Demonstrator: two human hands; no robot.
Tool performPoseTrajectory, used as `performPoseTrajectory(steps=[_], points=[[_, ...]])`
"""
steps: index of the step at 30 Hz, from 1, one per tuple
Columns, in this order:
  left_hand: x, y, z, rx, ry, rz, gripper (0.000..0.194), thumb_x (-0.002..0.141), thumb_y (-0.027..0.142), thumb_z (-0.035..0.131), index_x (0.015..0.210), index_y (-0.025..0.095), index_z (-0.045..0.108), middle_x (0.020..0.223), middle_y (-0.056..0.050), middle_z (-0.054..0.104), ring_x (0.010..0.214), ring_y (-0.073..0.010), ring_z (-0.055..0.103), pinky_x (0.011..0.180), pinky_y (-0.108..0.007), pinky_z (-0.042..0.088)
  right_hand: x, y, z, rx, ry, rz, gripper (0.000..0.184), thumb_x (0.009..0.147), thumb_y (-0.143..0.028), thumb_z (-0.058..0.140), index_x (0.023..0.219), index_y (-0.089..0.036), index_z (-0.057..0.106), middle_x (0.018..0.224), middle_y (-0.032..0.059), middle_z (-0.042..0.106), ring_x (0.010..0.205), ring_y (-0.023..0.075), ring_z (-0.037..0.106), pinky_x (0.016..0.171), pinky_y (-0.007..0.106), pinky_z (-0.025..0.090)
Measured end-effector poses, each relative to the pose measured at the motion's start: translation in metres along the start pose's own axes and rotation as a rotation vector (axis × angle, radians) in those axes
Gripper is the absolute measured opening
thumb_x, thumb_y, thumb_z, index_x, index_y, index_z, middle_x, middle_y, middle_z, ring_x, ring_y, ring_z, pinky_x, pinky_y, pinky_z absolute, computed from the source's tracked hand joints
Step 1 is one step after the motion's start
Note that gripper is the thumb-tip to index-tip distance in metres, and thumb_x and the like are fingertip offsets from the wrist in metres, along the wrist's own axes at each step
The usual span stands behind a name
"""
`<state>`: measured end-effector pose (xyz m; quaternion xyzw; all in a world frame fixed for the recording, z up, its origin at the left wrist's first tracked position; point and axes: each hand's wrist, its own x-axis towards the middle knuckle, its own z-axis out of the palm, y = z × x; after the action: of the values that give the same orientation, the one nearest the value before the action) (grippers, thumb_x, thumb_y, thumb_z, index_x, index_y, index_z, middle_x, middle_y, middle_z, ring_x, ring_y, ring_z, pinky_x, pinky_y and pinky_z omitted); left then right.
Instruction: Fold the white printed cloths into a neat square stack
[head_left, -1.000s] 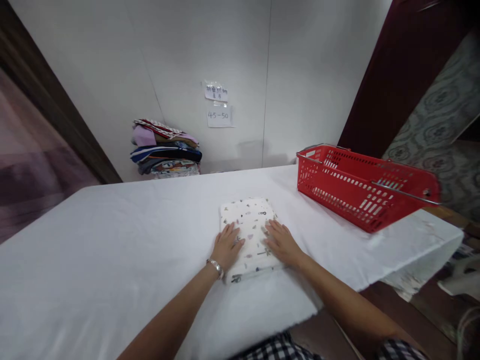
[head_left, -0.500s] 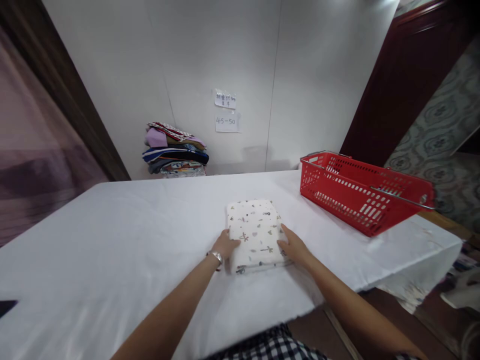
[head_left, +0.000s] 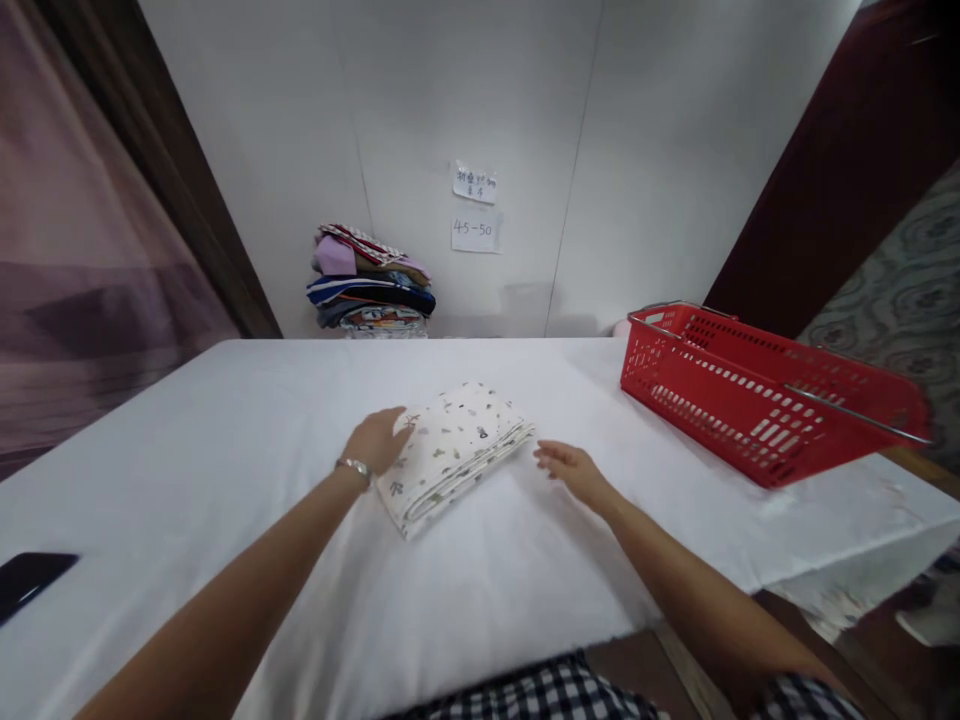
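White cloth [head_left: 247, 440] covers the desk [head_left: 525, 590], and two paper signs [head_left: 475, 208] hang on the wall [head_left: 465, 90] behind it. The folded cloth with little pictures [head_left: 450, 435] lies tilted on the desk. The left hand [head_left: 379, 440] touches its left side, thumb spread on top. The right hand [head_left: 574, 468], a bit open, holds nothing, just beside the other end. Off to the right sits a red basket [head_left: 750, 400].

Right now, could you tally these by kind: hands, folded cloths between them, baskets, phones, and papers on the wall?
Hands (left hand, right hand): 2
Folded cloth: 1
Basket: 1
Phone: 1
Papers (upper paper, lower paper): 2
Total: 7
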<state>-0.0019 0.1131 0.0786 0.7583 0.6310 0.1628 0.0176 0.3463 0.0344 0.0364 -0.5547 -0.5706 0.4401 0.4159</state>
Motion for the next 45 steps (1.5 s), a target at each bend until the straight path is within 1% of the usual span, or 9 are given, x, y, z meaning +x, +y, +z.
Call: performPoseTrajectory(steps=[4,11,14,18,23,27,33,40,45], points=[[-0.048,0.027,0.026,-0.098,0.063,0.244,0.040,0.084,0.046,0.044,0.108,0.019,0.061,0.110,-0.008,0.063,0.103,-0.0237,0.055,0.091,-0.039,0.042,0.060,-0.008,-0.010,-0.011,0.189,0.117,0.029,0.074,-0.033,0.058,0.098,-0.018,0.065,0.097,0.0056,0.066,0.085,0.0156,0.060,0.066,0.024,0.047],[-0.068,0.038,0.035,-0.104,-0.020,0.300,0.030,0.087,0.038,0.043,0.091,0.019,0.066,0.091,-0.007,0.063,0.086,-0.0204,0.056,0.081,-0.037,0.043,0.106,0.003,0.009,-0.005,0.101,0.273,0.021,0.076,-0.032,0.055,0.073,-0.014,0.065,0.063,0.0035,0.063,0.055,0.0114,0.056,0.049,0.021,0.043],[-0.060,0.046,0.025,-0.128,-0.102,0.272,0.033,0.088,0.039,0.039,0.087,0.021,0.066,0.089,-0.006,0.063,0.084,-0.0187,0.056,0.078,-0.034,0.043,0.109,0.012,0.012,0.014,0.091,0.268,0.021,0.075,-0.033,0.055,0.071,-0.014,0.064,0.057,0.0016,0.061,0.049,0.0094,0.052,0.047,0.020,0.041],[-0.037,0.083,0.021,-0.170,-0.143,0.212,0.032,0.087,0.040,0.041,0.097,0.022,0.065,0.097,-0.005,0.063,0.092,-0.0189,0.056,0.081,-0.031,0.043,0.108,0.020,0.012,0.025,0.143,0.210,0.028,0.076,-0.039,0.054,0.069,-0.014,0.063,0.052,0.0003,0.057,0.045,0.0088,0.047,0.045,0.020,0.038],[0.007,0.140,0.042,-0.170,-0.202,0.161,0.030,0.086,0.037,0.044,0.103,0.022,0.063,0.108,-0.006,0.061,0.103,-0.0204,0.053,0.087,-0.030,0.041,0.100,0.030,0.017,0.030,0.259,0.117,0.035,0.074,-0.045,0.049,0.070,-0.013,0.063,0.049,-0.0014,0.053,0.045,0.0091,0.044,0.045,0.021,0.035],[0.035,0.165,0.061,-0.127,-0.255,0.078,0.033,0.083,0.044,0.047,0.099,0.021,0.065,0.108,-0.008,0.061,0.101,-0.0224,0.055,0.081,-0.031,0.043,0.096,0.036,0.017,0.012,0.296,0.065,0.035,0.069,-0.045,0.053,0.075,-0.014,0.066,0.052,-0.0015,0.055,0.051,0.0105,0.048,0.050,0.021,0.037],[0.045,0.169,0.072,-0.140,-0.290,-0.022,0.035,0.079,0.047,0.050,0.096,0.021,0.066,0.107,-0.007,0.062,0.096,-0.0205,0.057,0.077,-0.028,0.042,0.103,0.041,0.012,-0.007,0.264,0.025,0.029,0.067,-0.042,0.055,0.073,-0.015,0.066,0.058,-0.0006,0.060,0.060,0.0126,0.053,0.058,0.023,0.040],[0.052,0.158,0.063,-0.039,-0.401,0.183,0.025,0.080,0.033,0.049,0.094,0.025,0.068,0.103,-0.004,0.065,0.096,-0.0187,0.057,0.080,-0.025,0.042,0.109,0.042,0.014,-0.022,0.262,-0.014,0.019,0.064,-0.034,0.053,0.065,-0.017,0.061,0.058,-0.0015,0.059,0.061,0.0129,0.052,0.059,0.024,0.040],[0.050,0.166,0.063,0.055,-0.397,0.164,0.029,0.079,0.028,0.049,0.103,0.022,0.065,0.112,-0.010,0.060,0.101,-0.0234,0.057,0.083,-0.032,0.043,0.106,0.035,0.015,-0.061,0.294,-0.062,0.015,0.065,-0.032,0.052,0.064,-0.018,0.059,0.061,-0.0025,0.058,0.062,0.0128,0.051,0.060,0.023,0.039]])
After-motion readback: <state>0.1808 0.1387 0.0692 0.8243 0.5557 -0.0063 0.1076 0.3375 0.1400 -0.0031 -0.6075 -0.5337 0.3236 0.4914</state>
